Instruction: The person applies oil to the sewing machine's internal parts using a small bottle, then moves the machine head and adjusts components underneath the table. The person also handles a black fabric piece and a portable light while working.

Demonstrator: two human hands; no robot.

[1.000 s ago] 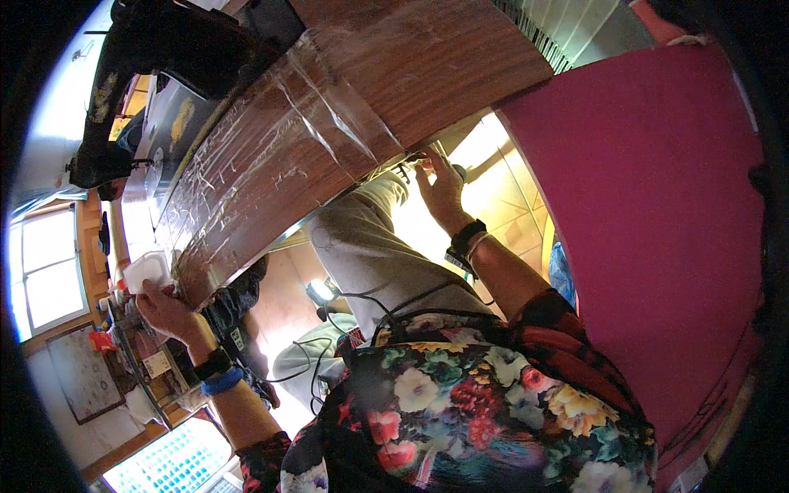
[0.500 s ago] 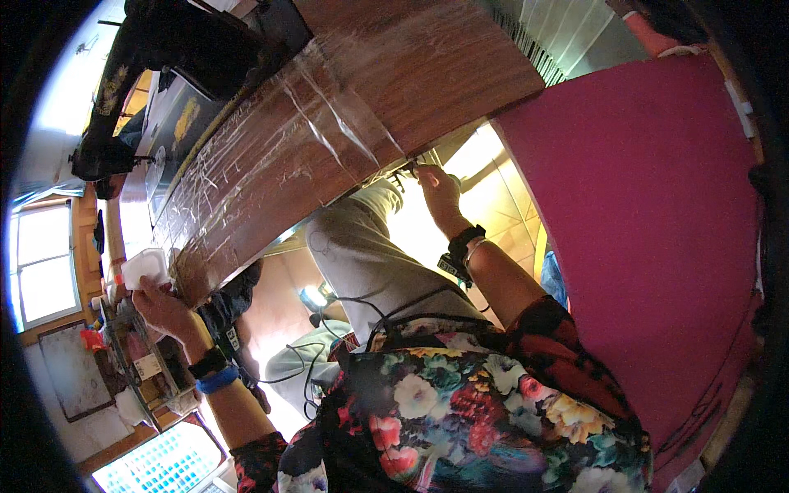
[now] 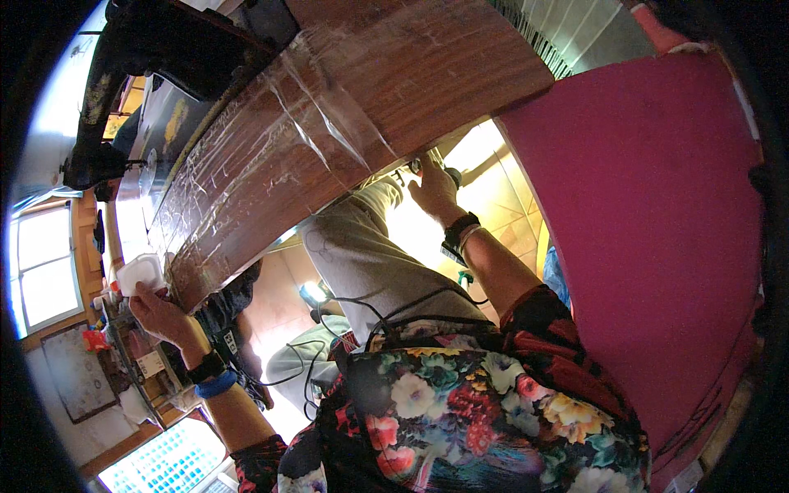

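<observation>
At the left end of the wooden sewing table (image 3: 444, 70), my left hand (image 3: 163, 317) grips a small whitish translucent plastic piece (image 3: 140, 274), perhaps a shallow tub, between thumb and fingers. My right hand (image 3: 436, 195) reaches down past the table's front edge, fingers curled at a dark metal part just beneath it. What those fingers hold is partly hidden by the edge and the glare. A black sewing machine (image 3: 177, 49) stands on the table at the upper left, over its metal bed (image 3: 168, 123). Both hands are away from its needle.
A magenta surface (image 3: 641, 246) fills the right side. Clear tape (image 3: 329, 123) with wrinkles covers part of the table. Black cables (image 3: 370, 306) hang over my lap. A lamp (image 3: 312, 292) glows below, and a cluttered shelf (image 3: 148, 361) stands at the left. Another person's arm (image 3: 657, 31) shows top right.
My right hand has turned and shifted slightly up at the table's edge. My left hand keeps its grip on the whitish piece, nearly in place. The view has shifted a little.
</observation>
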